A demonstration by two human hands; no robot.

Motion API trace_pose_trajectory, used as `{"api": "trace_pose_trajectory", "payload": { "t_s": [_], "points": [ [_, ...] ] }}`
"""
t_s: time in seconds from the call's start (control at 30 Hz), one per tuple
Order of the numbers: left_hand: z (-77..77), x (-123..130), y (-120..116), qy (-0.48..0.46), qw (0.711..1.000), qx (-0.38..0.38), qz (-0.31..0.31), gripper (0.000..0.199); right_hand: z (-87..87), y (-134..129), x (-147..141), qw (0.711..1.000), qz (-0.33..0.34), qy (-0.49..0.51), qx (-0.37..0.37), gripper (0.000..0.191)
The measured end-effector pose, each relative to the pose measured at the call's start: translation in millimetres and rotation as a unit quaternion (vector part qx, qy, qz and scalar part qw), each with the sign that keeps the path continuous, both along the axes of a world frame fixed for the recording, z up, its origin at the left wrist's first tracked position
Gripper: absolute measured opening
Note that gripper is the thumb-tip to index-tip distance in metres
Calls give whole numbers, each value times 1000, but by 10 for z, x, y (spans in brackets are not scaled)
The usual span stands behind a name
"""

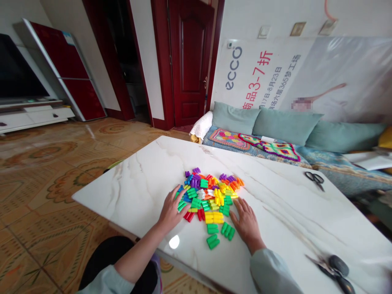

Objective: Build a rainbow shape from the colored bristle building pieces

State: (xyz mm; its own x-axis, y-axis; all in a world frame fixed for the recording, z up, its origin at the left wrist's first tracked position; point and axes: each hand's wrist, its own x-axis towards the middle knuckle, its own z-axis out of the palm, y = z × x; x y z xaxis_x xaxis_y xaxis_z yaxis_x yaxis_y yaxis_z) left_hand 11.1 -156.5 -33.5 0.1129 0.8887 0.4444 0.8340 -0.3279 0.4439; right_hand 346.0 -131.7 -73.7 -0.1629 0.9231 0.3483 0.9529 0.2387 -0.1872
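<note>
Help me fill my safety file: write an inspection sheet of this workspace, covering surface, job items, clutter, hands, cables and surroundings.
Surface: glossy white marble-patterned tabletop; no spills seen.
Job's things: multicoloured ridged plastic pieces, loosely heaped, a few green ones at the near side.
Clutter: black-handled scissors near the far edge; black-handled bladed tool, probably scissors, at near right.
Grippers: bare hands; left hand at the heap's left, right hand at its right, both open.
Cables: none seen on tabletop; pinkish cord or tube on wall.
Surroundings: sofa, dark-red door, red refrigerator.

Tabletop [122, 183] looks like glossy, smooth white marble, tbh. The little blocks [213, 217] are shiny plastic, the sofa cushions [284, 124] are matt cloth, and the floor tiles [39, 171] look pretty glossy too.
</note>
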Motion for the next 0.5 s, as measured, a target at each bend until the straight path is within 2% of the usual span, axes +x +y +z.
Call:
{"api": "trace_pose_trajectory", "payload": {
  "t_s": [0.1,0.17,0.33,0.43,0.5],
  "points": [
    [-201,-252,-94,17,992,-45,115,51,-14,7,0,1000,-3,0,1,54],
    [-268,-284,-51,34,985,-69,154,51,-13,10,0,1000,-3,-3,-1,54],
    [-244,-119,100,66,979,-107,163,58,8,11,22,1000,6,19,-6,55],
    [-235,-69,104,74,980,-99,159,60,22,4,38,997,2,80,-8,56],
    [-252,-70,95,81,978,-93,166,59,28,23,50,989,-32,144,-15,57]
  ]
}}
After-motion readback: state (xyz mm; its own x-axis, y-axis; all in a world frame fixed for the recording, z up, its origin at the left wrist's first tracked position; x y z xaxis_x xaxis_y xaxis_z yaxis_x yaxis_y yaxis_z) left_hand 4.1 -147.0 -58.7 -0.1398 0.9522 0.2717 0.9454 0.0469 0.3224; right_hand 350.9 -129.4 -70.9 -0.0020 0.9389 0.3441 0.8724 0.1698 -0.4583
